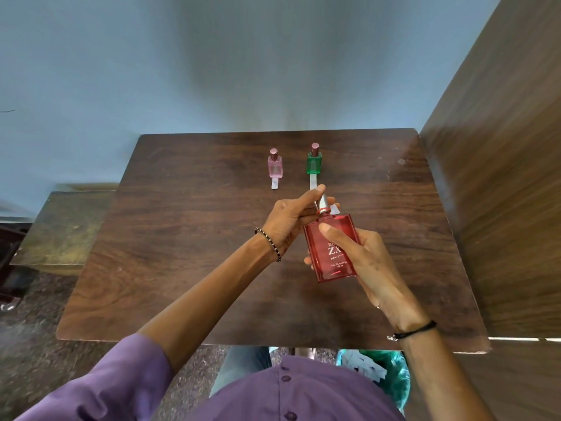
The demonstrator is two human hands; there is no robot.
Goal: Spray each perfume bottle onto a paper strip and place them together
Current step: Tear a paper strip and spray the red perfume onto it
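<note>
My right hand point(361, 262) grips a large red perfume bottle point(334, 259) above the middle of the wooden table point(182, 253), tilted with its silver sprayer point(323, 203) pointing away. My left hand point(291, 220) is closed around the sprayer top, and a white paper strip point(334, 209) shows just behind its fingers. At the far side stands a small pink bottle point(275, 166) on a paper strip point(275, 184). Beside it to the right stands a small green bottle point(314, 162) on another strip point(312, 182).
A wooden panel point(501, 177) rises along the table's right edge. A lower bench point(63, 229) sits at the left. Under the near edge, a green bag point(391, 378) holds several white paper strips. A blue wall stands behind the table.
</note>
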